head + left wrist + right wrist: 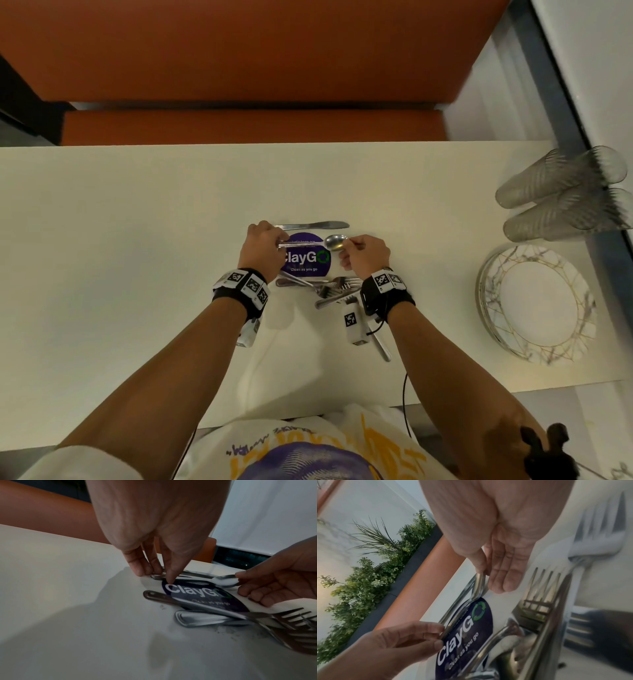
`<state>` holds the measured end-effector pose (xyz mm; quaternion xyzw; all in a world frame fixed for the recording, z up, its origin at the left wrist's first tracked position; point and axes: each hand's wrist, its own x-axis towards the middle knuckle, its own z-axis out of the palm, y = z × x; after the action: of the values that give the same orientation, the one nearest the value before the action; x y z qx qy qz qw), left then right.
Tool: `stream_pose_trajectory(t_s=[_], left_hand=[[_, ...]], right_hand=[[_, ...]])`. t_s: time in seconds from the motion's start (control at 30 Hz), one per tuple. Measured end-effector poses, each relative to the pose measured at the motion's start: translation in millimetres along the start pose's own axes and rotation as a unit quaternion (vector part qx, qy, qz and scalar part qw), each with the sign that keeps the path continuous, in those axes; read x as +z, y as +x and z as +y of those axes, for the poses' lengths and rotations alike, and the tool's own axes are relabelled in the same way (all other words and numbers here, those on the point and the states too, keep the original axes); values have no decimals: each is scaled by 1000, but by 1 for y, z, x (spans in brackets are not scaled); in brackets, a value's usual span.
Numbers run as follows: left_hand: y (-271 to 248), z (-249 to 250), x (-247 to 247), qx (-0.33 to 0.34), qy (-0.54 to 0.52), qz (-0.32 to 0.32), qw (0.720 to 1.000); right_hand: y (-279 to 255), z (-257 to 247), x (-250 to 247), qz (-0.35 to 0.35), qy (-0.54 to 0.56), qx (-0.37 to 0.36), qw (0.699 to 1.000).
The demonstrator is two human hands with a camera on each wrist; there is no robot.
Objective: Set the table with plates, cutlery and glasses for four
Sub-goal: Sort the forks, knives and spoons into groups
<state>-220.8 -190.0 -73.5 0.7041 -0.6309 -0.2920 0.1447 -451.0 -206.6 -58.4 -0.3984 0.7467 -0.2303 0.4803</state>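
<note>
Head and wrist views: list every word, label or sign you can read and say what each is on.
"ClayGO", the O drawn as green recycling arrows: on the round purple sticker on the table.
"Clean as you go": same sticker, below the brand name.
A small line at the sticker's top: too blurred and covered to read.
Yellow print on the person's white shirt: not readable.
Square coded markers on the wristbands: patterns, no words.

Shiny spoons held at both ends

A knife lies flat just past them. Forks are piled near the wrists. Plates and glasses wait far right.
</note>
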Motion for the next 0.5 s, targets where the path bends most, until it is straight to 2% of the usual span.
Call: stream_pose_trajectory(t_s=[0.13, 0.27, 0.37, 0.5], left_hand=[[-1, -1, -6, -13, -23, -7, 1000], [-11, 1, -9, -21, -55, 43, 997], [-22, 6, -5, 11, -53, 71, 996], [-39, 19, 5, 79, -49, 45, 995]], right_hand=[[-3, -1, -4, -5, 0, -8, 1000], [-3, 4, -10, 24, -26, -32, 999], [-5, 13, -17, 49, -69, -65, 994], [-22, 23, -25, 49, -102, -108, 988]])
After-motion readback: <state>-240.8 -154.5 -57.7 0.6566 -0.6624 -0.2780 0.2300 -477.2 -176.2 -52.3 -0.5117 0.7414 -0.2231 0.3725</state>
